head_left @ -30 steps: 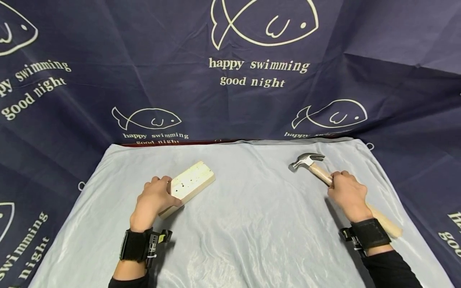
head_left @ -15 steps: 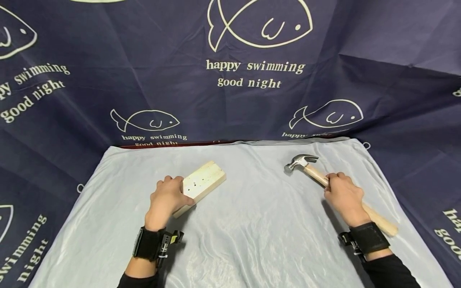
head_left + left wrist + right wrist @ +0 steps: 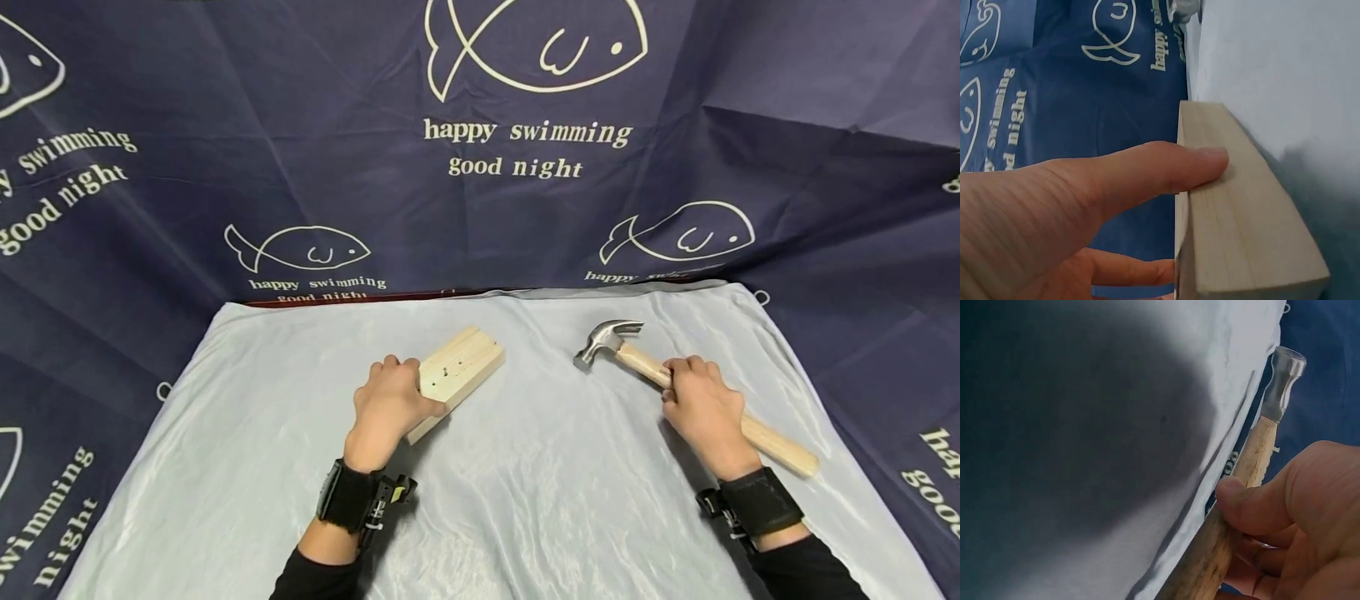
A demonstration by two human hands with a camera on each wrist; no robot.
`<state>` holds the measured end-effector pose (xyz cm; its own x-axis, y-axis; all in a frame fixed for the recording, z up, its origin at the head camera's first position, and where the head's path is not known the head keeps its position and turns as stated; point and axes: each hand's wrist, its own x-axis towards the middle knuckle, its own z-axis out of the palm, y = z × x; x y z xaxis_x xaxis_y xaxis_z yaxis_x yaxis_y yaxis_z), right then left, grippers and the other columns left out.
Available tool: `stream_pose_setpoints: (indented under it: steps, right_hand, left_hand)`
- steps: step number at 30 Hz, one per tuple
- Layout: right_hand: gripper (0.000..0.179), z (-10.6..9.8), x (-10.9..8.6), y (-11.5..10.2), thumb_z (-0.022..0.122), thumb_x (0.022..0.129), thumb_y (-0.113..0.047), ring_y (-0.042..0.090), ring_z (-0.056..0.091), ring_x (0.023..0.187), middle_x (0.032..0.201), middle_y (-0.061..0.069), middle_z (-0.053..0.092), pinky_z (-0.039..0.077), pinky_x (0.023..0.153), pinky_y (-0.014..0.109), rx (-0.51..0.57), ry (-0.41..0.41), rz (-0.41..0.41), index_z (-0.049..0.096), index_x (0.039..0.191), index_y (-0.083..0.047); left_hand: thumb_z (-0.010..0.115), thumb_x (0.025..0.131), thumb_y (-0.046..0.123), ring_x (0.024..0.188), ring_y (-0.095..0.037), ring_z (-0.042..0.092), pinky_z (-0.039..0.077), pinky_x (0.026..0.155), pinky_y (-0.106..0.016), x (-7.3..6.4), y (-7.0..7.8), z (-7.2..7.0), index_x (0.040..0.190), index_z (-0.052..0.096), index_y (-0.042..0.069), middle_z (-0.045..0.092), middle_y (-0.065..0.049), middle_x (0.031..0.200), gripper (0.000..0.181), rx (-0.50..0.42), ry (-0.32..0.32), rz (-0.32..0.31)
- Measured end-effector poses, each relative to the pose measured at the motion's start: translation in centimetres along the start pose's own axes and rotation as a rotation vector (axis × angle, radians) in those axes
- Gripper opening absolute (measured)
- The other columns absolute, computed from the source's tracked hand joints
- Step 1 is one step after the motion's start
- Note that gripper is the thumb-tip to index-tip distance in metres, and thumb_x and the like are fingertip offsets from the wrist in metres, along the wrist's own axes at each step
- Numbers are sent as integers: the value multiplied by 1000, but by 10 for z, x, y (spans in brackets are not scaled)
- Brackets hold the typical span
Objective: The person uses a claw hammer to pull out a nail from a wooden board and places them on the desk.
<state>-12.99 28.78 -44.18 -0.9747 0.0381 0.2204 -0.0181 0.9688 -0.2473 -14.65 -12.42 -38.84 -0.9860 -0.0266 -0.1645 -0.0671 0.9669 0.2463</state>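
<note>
A pale wooden block (image 3: 467, 367) with several small dark holes in its top lies slantwise left of the table's middle. My left hand (image 3: 390, 404) grips its near end from above; in the left wrist view the thumb (image 3: 1204, 164) presses along one side face of the block (image 3: 1244, 231). On the right, my right hand (image 3: 703, 404) holds a claw hammer (image 3: 641, 364) around the middle of its wooden handle. The steel head points to the far left, claw toward the back. In the right wrist view the thumb lies along the hammer handle (image 3: 1210, 550).
A light satin cloth (image 3: 540, 500) covers the table. Behind and at both sides hangs a dark blue curtain (image 3: 480, 233) printed with fish and lettering. Black straps with small cameras sit on both wrists.
My left hand has moved to the right across the table with the wooden block. The right hand and hammer have shifted slightly left, so the two are closer together.
</note>
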Motion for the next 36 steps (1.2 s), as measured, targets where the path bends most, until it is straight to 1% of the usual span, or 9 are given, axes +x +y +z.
stream_pose_setpoints:
  steps: [7, 10, 16, 20, 25, 28, 32, 35, 36]
  right_hand:
    - [35, -9, -2, -10, 59, 82, -13, 29, 49, 100, 107, 9, 56, 36, 48, 49, 11, 43, -16, 57, 117, -11]
    - [35, -13, -3, -16, 60, 83, -15, 28, 48, 102, 110, 7, 56, 36, 48, 49, 14, 55, -22, 56, 118, -14]
    - [36, -19, -6, -29, 62, 83, -16, 25, 48, 103, 109, 4, 55, 36, 46, 46, 22, 95, -54, 56, 119, -16]
    - [38, -22, -8, -37, 63, 82, -16, 24, 48, 101, 109, 2, 56, 36, 45, 44, 27, 137, -72, 56, 119, -17]
    - [38, -23, -10, -44, 62, 82, -14, 22, 48, 101, 112, 0, 56, 35, 44, 41, 39, 180, -93, 55, 120, -18]
    - [39, -24, -11, -48, 63, 81, -14, 21, 48, 100, 113, -2, 56, 32, 41, 36, 31, 204, -121, 56, 119, -18]
    - [39, -24, -11, -55, 66, 80, -14, 20, 50, 97, 111, -3, 57, 31, 39, 32, 13, 242, -172, 57, 118, -19]
    - [37, -26, -13, -61, 66, 81, -17, 19, 51, 95, 110, -4, 58, 34, 40, 32, 5, 268, -203, 59, 117, -20]
    - [36, -26, -13, -64, 66, 81, -18, 18, 51, 95, 110, -4, 58, 35, 40, 32, 2, 274, -211, 59, 117, -21]
  left_hand:
    - [78, 60, 53, 99, -25, 45, 46, 69, -48, 2, 21, 7, 118, 56, 11, 48, -9, 101, 75, -14, 8, -2]
    - [77, 61, 53, 97, -25, 45, 46, 66, -46, 2, 28, 12, 116, 56, 9, 48, -9, 100, 74, -21, 23, 8]
    - [78, 60, 53, 92, -26, 46, 44, 57, -38, -1, 41, 26, 111, 57, 2, 48, -11, 96, 74, -34, 81, 49]
    - [79, 61, 53, 91, -27, 46, 43, 56, -36, -4, 50, 33, 110, 56, 0, 48, -12, 94, 76, -45, 114, 72]
    - [75, 65, 57, 90, -27, 47, 43, 60, -38, -6, 55, 34, 112, 56, 0, 49, -13, 95, 77, -39, 107, 96]
    - [69, 73, 59, 88, -28, 47, 42, 63, -38, -9, 56, 30, 115, 56, 1, 49, -13, 97, 73, -47, 117, 125]
    - [56, 89, 47, 94, -31, 48, 45, 68, -40, -10, 60, 23, 124, 53, 4, 51, -16, 109, 56, -127, 178, 197]
    - [48, 96, 33, 104, -32, 50, 48, 76, -42, -7, 65, 20, 132, 49, 7, 50, -16, 119, 45, -245, 212, 268]
    - [46, 97, 31, 104, -30, 51, 48, 78, -41, -5, 67, 19, 134, 47, 8, 49, -15, 122, 43, -298, 209, 292]
